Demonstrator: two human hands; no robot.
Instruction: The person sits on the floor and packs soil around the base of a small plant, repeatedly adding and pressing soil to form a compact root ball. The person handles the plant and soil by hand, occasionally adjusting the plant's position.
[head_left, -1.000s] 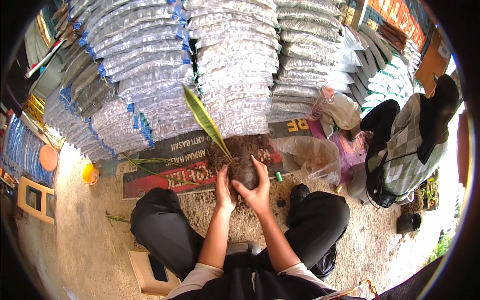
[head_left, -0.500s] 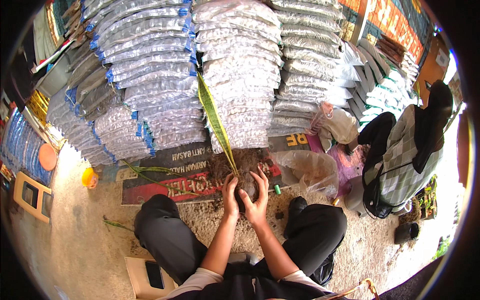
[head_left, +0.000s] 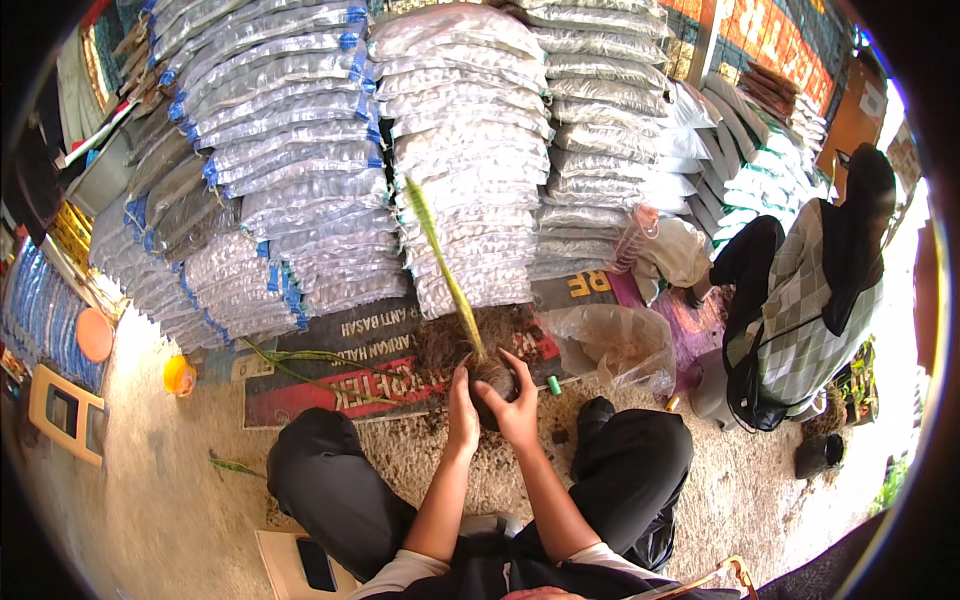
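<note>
Between my legs, a snake plant (head_left: 446,270) with one long, yellow-edged green leaf rises from a small dark, rounded pot (head_left: 489,417). Brown, fibrous soil and roots (head_left: 496,374) show at its top. My left hand (head_left: 462,412) wraps the pot's left side, and my right hand (head_left: 517,405) closes round the right side, its thumb lying across the front. The fingers hide much of the pot. Just beyond, a heap of loose roots and soil (head_left: 440,345) lies on a printed banner (head_left: 290,380). Cut leaves (head_left: 300,356) rest on the banner's left part.
Tall stacks of filled clear bags (head_left: 460,150) stand behind the banner. To the right are a clear plastic bag (head_left: 625,345), a green cylinder (head_left: 554,385), another person in checked clothing (head_left: 800,320) and a black pot (head_left: 820,455). A yellow cup (head_left: 179,376) and a phone (head_left: 316,565) are at left.
The leaf has turned more edge-on and its tip appears lower. More of the root-covered soil shows between my hands, which still hold the pot. My view has shifted slightly.
</note>
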